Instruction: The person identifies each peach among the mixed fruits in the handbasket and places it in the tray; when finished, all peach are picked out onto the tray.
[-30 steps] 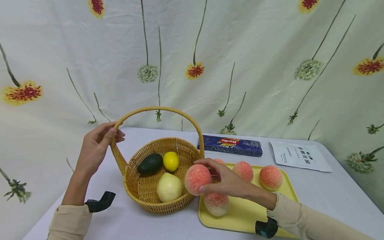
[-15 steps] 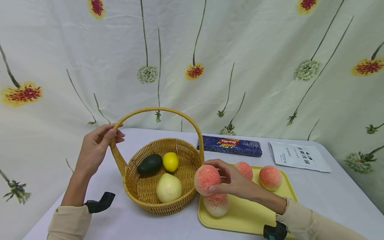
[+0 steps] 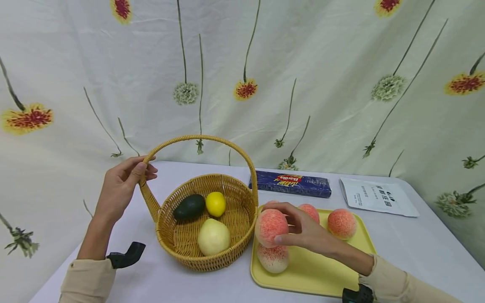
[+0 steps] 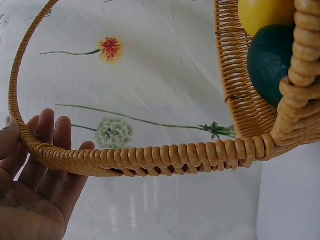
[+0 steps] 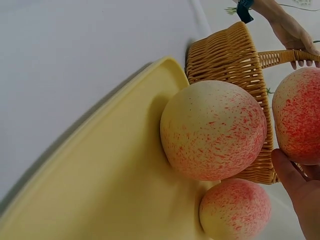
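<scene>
My left hand [image 3: 120, 181] holds the wicker basket's arched handle [image 4: 165, 159] on its left side, thumb on one side and fingers behind. Inside the basket [image 3: 178, 254] lie a dark green avocado [image 3: 189, 207], a yellow lemon [image 3: 216, 204] and a pale round fruit [image 3: 214, 237]. A pink peach [image 3: 271, 227] is gripped between the thumb and fingers of my right hand [image 3: 308, 229], just right of the basket rim. Below it another peach [image 5: 214, 131] sits on the yellow tray [image 3: 314, 277]. The right wrist view shows the held peach raised off the tray.
More peaches rest along the tray's far side, one [image 3: 342, 224] at its right and others partly behind my right hand. A blue Barilla pasta box [image 3: 291, 184] lies behind the tray, with a white pouch [image 3: 379, 197] to its right. A flowered curtain [image 3: 212, 63] hangs behind the table.
My right hand has drawn the peach rightward, from the basket's right rim to above the tray's left part. The left hand and the basket have stayed in place.
</scene>
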Demonstrator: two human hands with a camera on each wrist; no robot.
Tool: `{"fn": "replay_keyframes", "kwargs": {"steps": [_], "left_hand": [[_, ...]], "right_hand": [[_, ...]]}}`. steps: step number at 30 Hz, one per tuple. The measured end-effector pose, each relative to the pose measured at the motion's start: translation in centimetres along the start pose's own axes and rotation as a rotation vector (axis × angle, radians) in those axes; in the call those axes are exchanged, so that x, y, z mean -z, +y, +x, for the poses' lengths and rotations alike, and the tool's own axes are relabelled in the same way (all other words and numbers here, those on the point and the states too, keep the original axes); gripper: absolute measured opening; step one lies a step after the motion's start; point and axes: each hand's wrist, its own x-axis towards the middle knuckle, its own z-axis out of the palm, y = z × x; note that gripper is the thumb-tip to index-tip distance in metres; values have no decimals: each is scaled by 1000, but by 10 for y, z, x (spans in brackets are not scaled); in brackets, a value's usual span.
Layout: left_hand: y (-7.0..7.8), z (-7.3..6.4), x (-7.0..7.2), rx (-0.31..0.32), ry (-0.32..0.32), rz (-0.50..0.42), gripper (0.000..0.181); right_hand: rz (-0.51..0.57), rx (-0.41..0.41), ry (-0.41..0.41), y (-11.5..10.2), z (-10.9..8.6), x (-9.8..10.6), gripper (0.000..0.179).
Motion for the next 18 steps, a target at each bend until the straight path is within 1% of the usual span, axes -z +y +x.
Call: {"fn": "replay_keyframes", "kwargs": {"steps": [4, 8, 12, 18], "left_hand": [[0, 0, 0, 4, -2, -3, 33], [0, 1, 0, 8, -1, -9, 33], [0, 1, 0, 9, 0, -4, 34], [1, 0, 0, 4, -1, -3, 35]], "right_hand": [[-3, -26, 7, 0, -5, 3, 60], [-51, -59, 35, 2, -11, 5, 61], [-71, -52, 54, 5, -14, 6, 61], [-63, -67, 76, 6, -18, 7, 63]]}}
